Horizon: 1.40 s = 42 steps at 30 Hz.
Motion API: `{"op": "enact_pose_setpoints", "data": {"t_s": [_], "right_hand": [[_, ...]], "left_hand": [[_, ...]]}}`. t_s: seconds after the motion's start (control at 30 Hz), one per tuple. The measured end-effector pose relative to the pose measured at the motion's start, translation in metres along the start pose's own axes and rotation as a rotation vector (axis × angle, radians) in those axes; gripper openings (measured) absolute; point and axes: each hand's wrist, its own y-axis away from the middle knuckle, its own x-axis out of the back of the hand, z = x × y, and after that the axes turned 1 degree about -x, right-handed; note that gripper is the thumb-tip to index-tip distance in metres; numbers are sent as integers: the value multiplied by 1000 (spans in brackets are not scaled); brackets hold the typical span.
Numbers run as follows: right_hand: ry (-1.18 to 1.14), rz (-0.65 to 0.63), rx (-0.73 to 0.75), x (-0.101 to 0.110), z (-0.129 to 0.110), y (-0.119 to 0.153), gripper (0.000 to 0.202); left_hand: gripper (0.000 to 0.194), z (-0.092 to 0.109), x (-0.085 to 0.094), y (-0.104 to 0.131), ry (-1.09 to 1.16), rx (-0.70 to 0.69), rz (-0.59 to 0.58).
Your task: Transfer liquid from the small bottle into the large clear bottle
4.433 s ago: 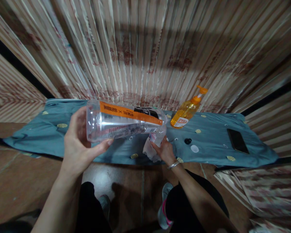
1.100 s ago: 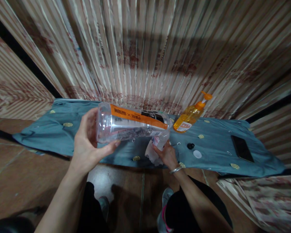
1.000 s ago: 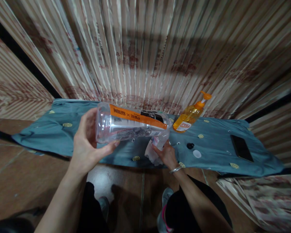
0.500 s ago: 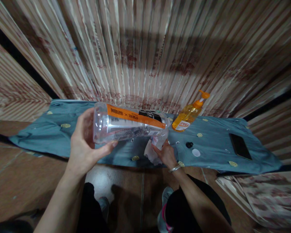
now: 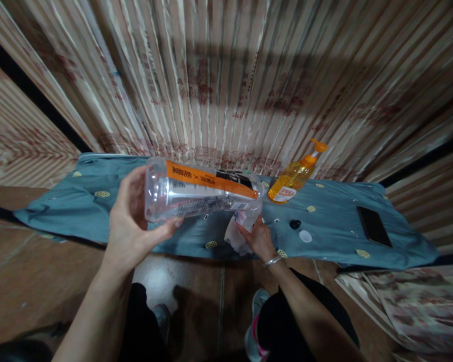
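A large clear bottle (image 5: 196,191) with an orange and silver label lies nearly level in the air, its neck end pointing right. My left hand (image 5: 136,221) is wrapped round its base end. Below the neck end, my right hand (image 5: 259,238) grips a smaller clear bottle (image 5: 248,215), tilted, with its top hidden behind the large one. White crumpled tissue (image 5: 234,237) lies under the small bottle, close to my right fingers. Whether the two bottle mouths touch cannot be made out.
On the blue cloth-covered table (image 5: 189,241) stand an orange pump bottle (image 5: 290,181), a black cap (image 5: 295,224), a white cap (image 5: 305,236) and a dark phone (image 5: 374,227) at the right. A pleated curtain (image 5: 226,90) hangs behind.
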Motion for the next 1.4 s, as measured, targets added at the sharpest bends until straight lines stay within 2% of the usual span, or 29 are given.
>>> {"op": "enact_pose_setpoints", "data": {"t_s": [0.37,0.63,0.93,1.13,1.4], "right_hand": [[-6,12,10,-3,2,0,63],[25,30,2,-5,3,0,61],[-2,-10,8,-1,0,0,52],[5,-9,13,-1,-3,-1,50],[29,-32,15,1,-7,-1,51]], "left_hand": [[92,-3,1,-1,8,-34,-1],[95,-4,1,0,24,15,-9],[97,-3,5,-1,18,29,-25],[94,-3,3,-1,17,64,45],[105,-3,2,-1,49,202,120]]}}
